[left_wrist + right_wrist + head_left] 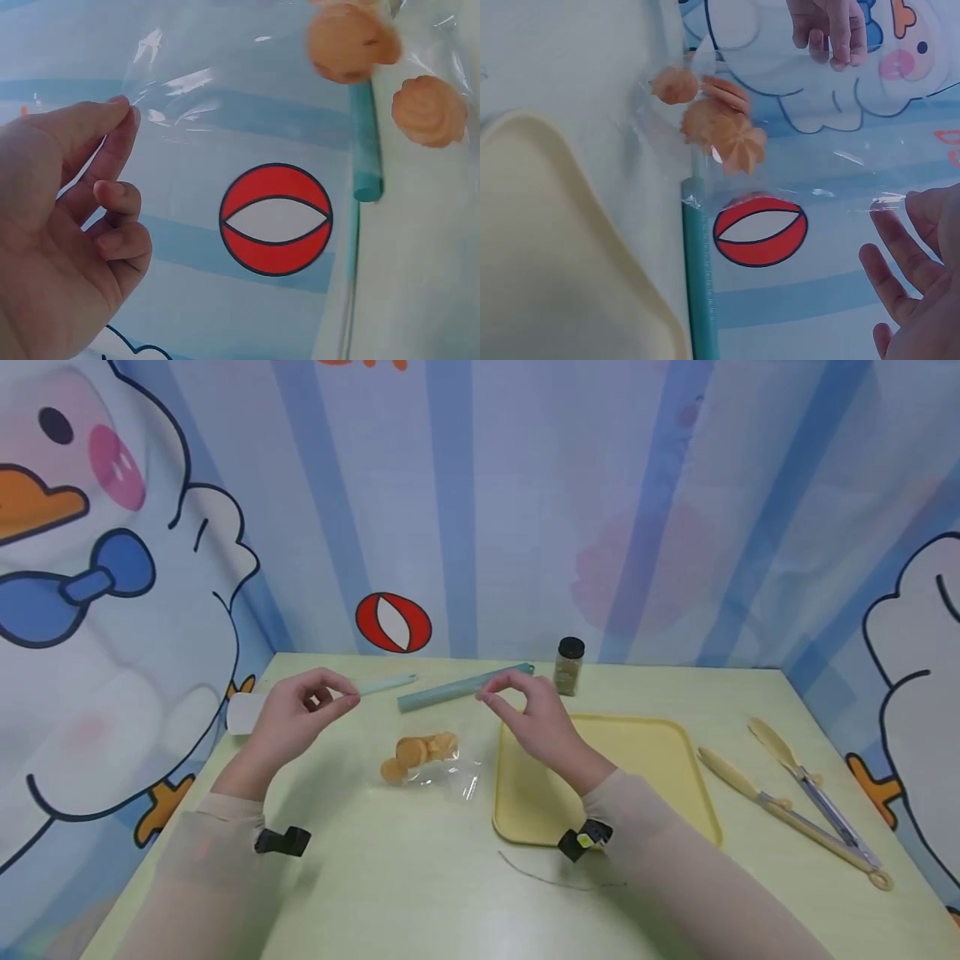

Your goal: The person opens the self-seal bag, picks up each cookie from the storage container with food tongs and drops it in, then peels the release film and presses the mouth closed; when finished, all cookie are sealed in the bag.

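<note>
A clear plastic bag point(468, 783) with several small round golden cookies point(411, 752) in its bottom hangs between my two hands above the table. My left hand point(300, 718) pinches one upper corner between thumb and index finger; in the left wrist view the film point(187, 84) runs from those fingertips and the other fingers curl loosely. With thumb and fingertip, my right hand point(543, 727) pinches the opposite corner, near the yellow tray point(622, 777). In the right wrist view the cookies point(731, 131) show ridged, swirled tops, bunched at the bag's far side.
Yellow-handled tongs point(795, 827) lie spread right of the tray. At the back stand a black-lidded spice jar point(568, 668), a long teal rod point(450, 690) and a pale teal utensil handle point(390, 683). A white cylinder point(243, 714) is at left; a thin wire point(555, 882) lies in front.
</note>
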`<control>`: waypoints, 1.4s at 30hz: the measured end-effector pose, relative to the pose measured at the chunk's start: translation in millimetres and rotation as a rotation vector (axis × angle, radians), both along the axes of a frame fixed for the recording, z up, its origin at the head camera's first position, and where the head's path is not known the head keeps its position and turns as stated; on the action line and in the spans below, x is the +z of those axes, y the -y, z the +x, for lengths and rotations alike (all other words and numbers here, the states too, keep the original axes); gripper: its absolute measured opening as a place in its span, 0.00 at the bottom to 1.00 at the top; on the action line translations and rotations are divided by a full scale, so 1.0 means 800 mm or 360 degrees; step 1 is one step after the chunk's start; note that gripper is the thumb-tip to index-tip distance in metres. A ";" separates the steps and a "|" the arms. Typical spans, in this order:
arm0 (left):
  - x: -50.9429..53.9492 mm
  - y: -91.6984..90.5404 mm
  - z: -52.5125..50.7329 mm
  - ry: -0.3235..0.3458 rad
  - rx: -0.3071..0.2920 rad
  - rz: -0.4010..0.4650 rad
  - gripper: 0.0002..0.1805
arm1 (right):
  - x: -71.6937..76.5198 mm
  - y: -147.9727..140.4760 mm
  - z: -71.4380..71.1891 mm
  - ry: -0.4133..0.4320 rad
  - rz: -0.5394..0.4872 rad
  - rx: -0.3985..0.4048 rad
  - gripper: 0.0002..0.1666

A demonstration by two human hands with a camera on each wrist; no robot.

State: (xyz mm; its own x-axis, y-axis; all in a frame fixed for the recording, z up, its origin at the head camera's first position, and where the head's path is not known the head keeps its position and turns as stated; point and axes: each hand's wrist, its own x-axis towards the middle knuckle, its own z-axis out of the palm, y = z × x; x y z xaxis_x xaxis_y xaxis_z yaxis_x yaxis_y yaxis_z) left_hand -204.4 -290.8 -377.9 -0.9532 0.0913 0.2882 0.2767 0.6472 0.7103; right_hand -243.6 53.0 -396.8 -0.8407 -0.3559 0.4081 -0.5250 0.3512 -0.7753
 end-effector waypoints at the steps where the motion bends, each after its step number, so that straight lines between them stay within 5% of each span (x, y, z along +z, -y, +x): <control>1: 0.003 -0.001 0.002 -0.0011 -0.0014 0.0013 0.08 | 0.003 -0.002 0.002 -0.0010 -0.0013 0.0019 0.06; 6: 0.008 -0.004 0.011 0.0010 -0.0079 0.0053 0.06 | 0.003 -0.012 0.011 -0.0041 0.0031 0.0022 0.05; 17: -0.019 -0.004 -0.003 0.0038 -0.0153 0.0132 0.09 | -0.021 -0.002 0.001 -0.0031 -0.0084 0.0085 0.07; 30: -0.021 -0.013 -0.013 0.0011 -0.0093 0.0054 0.09 | -0.028 0.008 -0.012 -0.0123 -0.0110 0.0049 0.03; 36: -0.023 -0.012 -0.012 0.0004 -0.0134 0.0089 0.06 | -0.031 0.002 -0.010 0.0052 -0.0185 0.0044 0.05; 42: -0.028 -0.011 -0.010 0.0055 -0.0217 0.0202 0.09 | -0.038 -0.003 -0.014 0.0193 -0.0326 0.0183 0.09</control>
